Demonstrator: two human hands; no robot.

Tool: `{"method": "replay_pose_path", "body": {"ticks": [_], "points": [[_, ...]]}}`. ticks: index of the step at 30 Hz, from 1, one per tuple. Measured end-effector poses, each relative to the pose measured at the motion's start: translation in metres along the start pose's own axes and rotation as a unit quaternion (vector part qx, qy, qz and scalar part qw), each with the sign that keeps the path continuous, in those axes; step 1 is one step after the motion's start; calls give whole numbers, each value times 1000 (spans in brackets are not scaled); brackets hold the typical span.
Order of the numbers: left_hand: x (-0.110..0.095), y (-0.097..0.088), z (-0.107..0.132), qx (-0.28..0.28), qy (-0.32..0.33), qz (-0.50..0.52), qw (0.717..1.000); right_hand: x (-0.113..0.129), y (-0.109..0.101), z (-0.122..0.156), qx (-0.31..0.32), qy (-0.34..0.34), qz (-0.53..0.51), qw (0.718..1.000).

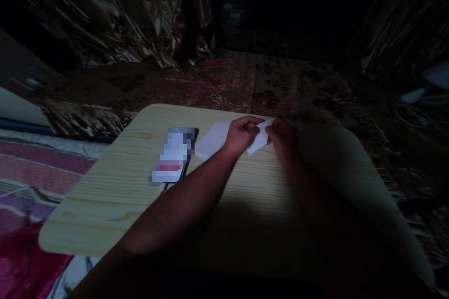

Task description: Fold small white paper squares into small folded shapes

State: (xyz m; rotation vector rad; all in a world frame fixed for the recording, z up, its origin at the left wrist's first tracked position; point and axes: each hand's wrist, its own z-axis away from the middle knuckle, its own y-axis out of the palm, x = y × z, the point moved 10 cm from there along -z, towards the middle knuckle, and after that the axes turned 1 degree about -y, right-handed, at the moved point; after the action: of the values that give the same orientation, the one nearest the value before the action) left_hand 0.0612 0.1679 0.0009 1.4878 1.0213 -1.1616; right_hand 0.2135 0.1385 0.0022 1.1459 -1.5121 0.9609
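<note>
Both my hands meet over the far middle of a light wooden table (115,196). My left hand (240,135) is closed, pinching one side of a small white paper (260,138). My right hand (284,140) is closed on the paper's other side. Just left of my left hand, another white sheet (212,141) lies flat on the table. The room is dim and the right side of the table is in shadow.
A blurred white card with a red stripe (171,159) lies on a dark object left of the sheet. Patterned carpet (228,84) and shiny drapes (105,14) lie beyond the table. A striped mat (31,173) and pink plastic (24,261) are at left.
</note>
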Motion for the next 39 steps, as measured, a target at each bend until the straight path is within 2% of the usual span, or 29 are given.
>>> {"method": "replay_pose_path", "body": {"ticks": [10,14,25,32,39], "points": [[4,-6,-6,-20,10,18,1000,3,4,0,15,-27,-2,1000],[3,-6,-6,-12,25,31,999,5,5,1,28,-39,-27,998],[-3,-5,-2,-25,24,17,999,-2,2,-1,12,-23,-29,999],[-7,-20,-2,-97,49,-20,994,-6,5,-1,6,41,-120,992],[-8,-24,-3,-102,77,-47,991,-9,3,-1,5,48,-58,997]]}}
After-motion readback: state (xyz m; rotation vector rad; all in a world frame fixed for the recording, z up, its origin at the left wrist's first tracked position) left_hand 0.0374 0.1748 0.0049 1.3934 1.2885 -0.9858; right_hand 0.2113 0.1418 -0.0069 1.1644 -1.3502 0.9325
